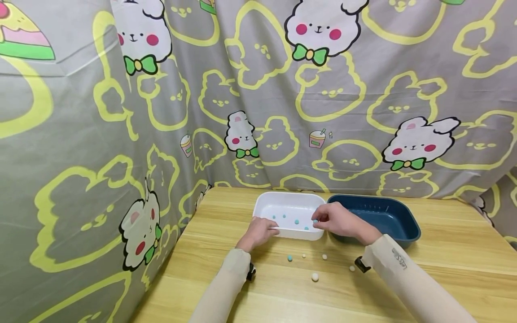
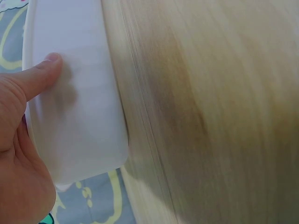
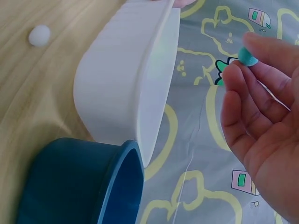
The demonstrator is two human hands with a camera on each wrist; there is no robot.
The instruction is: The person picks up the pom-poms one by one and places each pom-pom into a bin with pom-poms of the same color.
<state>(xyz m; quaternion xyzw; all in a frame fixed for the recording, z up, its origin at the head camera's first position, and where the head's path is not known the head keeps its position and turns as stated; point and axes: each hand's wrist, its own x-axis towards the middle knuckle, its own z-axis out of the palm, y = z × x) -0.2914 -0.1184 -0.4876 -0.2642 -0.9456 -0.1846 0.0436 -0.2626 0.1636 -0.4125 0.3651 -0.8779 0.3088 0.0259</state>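
My left hand (image 1: 258, 231) grips the near left rim of a white plastic basin (image 1: 291, 234). In the left wrist view its thumb (image 2: 44, 74) presses the basin's outer wall, and the other fingertips are hidden behind the rim. Above the basin's right end, my right hand (image 1: 340, 220) pinches a small teal pom-pom (image 3: 247, 57) between thumb and fingertips. Inside the basin lie several teal pom-poms (image 1: 296, 221). On the table in front of it are one teal pom-pom (image 1: 289, 258) and several white ones, the largest white pom-pom (image 1: 315, 277) nearest me.
A dark blue basin (image 1: 413, 224) stands right beside the white one, partly behind my right hand. Both are on a wood-grain table (image 1: 456, 260). A grey patterned curtain (image 1: 282, 103) hangs along the back and left edges. Near my right wrist lies a white pom-pom (image 1: 352, 268).
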